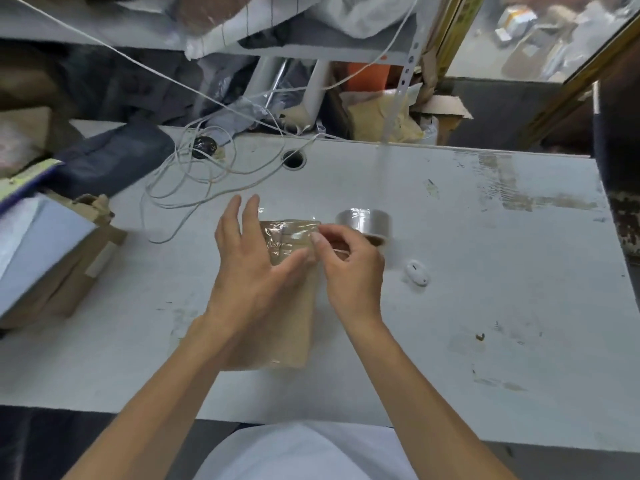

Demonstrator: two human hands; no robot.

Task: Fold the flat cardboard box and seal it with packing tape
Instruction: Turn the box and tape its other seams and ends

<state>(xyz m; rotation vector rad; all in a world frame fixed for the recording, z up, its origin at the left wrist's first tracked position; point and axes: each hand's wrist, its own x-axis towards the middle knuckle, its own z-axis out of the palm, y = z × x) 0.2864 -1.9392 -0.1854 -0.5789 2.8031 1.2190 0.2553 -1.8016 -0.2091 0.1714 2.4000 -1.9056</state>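
Note:
A small brown cardboard box [294, 327] stands folded on the white table [485, 271], with shiny clear tape across its top face. My left hand [249, 265] rests flat against the box's left side and top, fingers spread. My right hand [349, 268] is at the box's top right edge, thumb and fingers pinched on the clear tape there. The roll of clear packing tape [365, 223] sits just behind my right hand, right of the box; whether the strip still runs to it is unclear.
A tangle of white cable [194, 181] lies at the back left near a round cable hole [294, 159]. Cardboard boxes with a grey bag [55, 258] sit at the left edge. A small white object [417, 273] lies right of my right hand. Cluttered shelves stand behind.

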